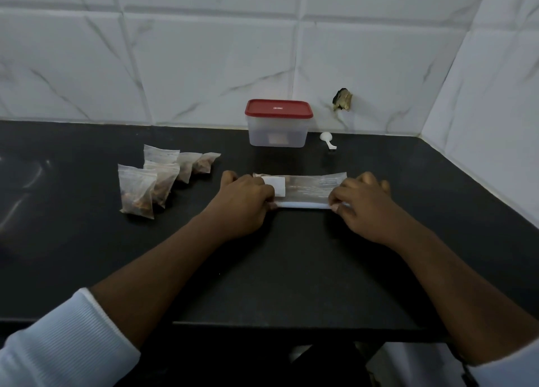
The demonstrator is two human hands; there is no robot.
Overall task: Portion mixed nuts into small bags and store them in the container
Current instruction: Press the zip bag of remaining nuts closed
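The long clear bag lies flat across the middle of the black counter, its length running left to right, with a white label near its left end and a white strip along its near edge. The left hand curls over the bag's left end, fingers pinching that near edge. The right hand does the same at the right end, fingertips closed on the strip. Behind the bag, close to the tiled wall, stands the container with its red lid on. A white scoop lies just beside the container on the right, and both sit apart from the bag. Left of the left hand, a cluster of small bags holding nuts stands near the hand without touching it. A wide stretch of counter runs from the bag's near edge to the counter's front edge, crossed only by the forearms. More counter lies left of the small bags, and to the right as far as the side wall.
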